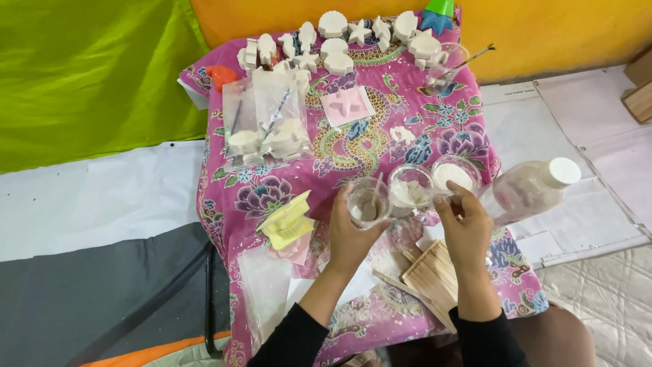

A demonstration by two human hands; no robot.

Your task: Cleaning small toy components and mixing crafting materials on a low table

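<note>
L hand grips clear cup w/ grey mix, lifted just over bench for stirring. R hand, fingers curled, touches powder cup; cloth catches spills.

A pink floral cloth covers the small table at mid-frame; white plaster figures, shells and stars, line its far edge; a clear bag of more casts lies at upper left; a pink mould sits centre; yellow moulds rest lower left; a clear bottle lies at right; wooden sticks are stacked near the bottom.
</note>
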